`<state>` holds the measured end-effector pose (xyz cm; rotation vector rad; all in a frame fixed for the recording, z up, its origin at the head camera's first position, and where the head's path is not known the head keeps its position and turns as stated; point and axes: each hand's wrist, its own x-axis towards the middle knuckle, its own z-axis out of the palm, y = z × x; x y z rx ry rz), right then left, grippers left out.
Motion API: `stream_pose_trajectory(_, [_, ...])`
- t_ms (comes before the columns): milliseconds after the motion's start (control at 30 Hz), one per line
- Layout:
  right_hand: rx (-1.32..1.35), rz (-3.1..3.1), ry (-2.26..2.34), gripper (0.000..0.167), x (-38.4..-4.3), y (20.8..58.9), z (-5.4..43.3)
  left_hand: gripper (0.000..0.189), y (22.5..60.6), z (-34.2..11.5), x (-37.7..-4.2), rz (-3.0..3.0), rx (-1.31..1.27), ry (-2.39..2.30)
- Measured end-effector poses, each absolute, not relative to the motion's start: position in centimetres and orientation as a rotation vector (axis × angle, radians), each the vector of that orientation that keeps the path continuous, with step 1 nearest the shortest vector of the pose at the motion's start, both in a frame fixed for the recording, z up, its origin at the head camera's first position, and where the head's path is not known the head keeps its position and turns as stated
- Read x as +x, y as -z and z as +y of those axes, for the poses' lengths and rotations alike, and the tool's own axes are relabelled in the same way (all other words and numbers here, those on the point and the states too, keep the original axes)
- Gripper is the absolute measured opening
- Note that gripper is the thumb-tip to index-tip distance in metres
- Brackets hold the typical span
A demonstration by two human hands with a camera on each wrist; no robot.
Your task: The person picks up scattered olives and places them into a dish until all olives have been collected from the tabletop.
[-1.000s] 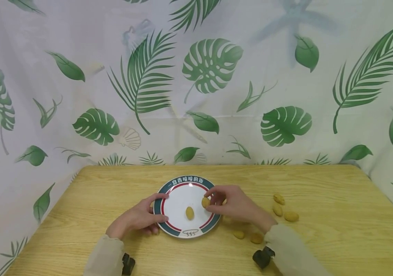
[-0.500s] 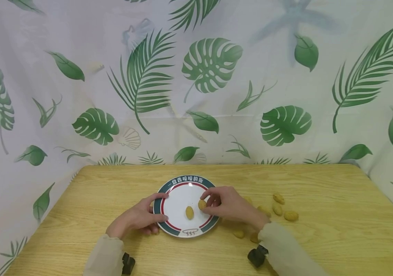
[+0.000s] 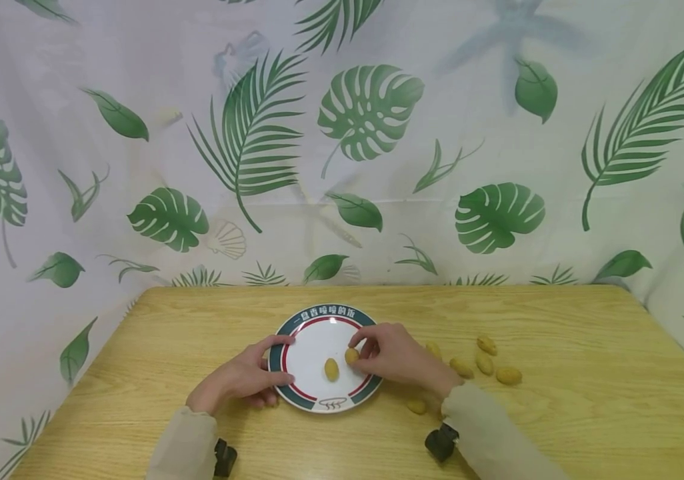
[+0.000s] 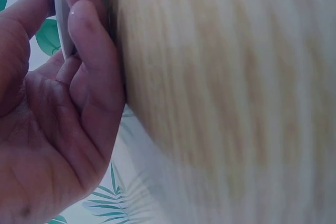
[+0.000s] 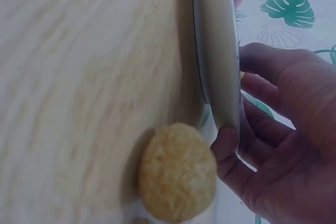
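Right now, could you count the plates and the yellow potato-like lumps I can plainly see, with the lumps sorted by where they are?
Plate: 1
Lump on the plate: 1
Lump in the right hand: 1
Lumps on the table: 6
Total: 9 things, 8 of them lumps; the right arm may hide more.
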<state>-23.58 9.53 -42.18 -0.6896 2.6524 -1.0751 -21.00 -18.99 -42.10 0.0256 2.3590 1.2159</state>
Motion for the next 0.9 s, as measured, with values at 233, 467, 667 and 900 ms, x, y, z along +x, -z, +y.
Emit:
stream_pose_trajectory(233, [-0.706, 2.649, 1.075, 0.019, -23.7, 41.9, 9.9, 0.068, 42.0, -19.0, -21.2, 2.370, -0.007, -1.191])
stream_pose_trajectory(467, [-0.744, 2.615, 1.076, 0.024, -23.8, 40.8, 11.8, 0.068, 42.0, -19.1, -21.1, 2.366, -0.027, -1.194])
stream_pose_trajectory(667, [-0.881, 2.621, 1.067, 0.026, -23.5, 40.2, 13.5, 0.069, 41.9, -18.9, -21.1, 2.363, -0.021, -1.208])
stream_pose_trajectory(900, [-0.830, 2.667, 1.111, 0.030, -22.5, 39.9, 15.9, 0.068, 41.8, -18.7, -21.0, 2.361, -0.031, -1.192])
